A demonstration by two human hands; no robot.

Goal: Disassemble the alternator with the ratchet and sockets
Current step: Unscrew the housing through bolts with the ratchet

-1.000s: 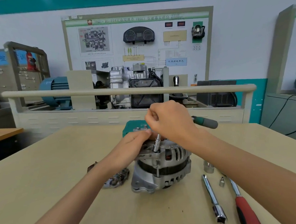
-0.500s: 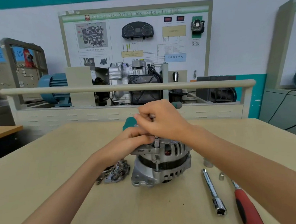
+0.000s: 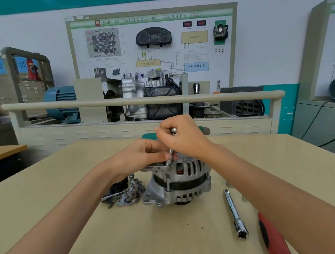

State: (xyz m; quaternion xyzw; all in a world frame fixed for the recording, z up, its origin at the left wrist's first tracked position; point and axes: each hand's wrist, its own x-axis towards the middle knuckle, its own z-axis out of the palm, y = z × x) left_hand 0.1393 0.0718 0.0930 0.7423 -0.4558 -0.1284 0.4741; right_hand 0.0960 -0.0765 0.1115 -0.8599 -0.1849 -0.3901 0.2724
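Observation:
The silver alternator (image 3: 182, 182) stands upright on the beige table (image 3: 49, 193). A ratchet with a green handle (image 3: 204, 130) sits on top of it, its socket (image 3: 169, 158) upright on a bolt at the housing's upper left edge. My right hand (image 3: 185, 137) grips the ratchet head from above. My left hand (image 3: 143, 155) rests on the top of the alternator, fingertips pinching the socket shaft. The bolt under the socket is hidden.
Removed alternator parts (image 3: 125, 191) lie left of the housing. A chrome extension bar (image 3: 235, 214), small sockets (image 3: 229, 184) and a red-handled tool (image 3: 271, 236) lie to the right. A green case (image 3: 149, 135) sits behind my hands. A training bench with a rail (image 3: 141, 101) stands beyond.
My right hand has swung the ratchet handle from pointing right toward pointing away behind the hand. My left hand stays on the alternator and socket.

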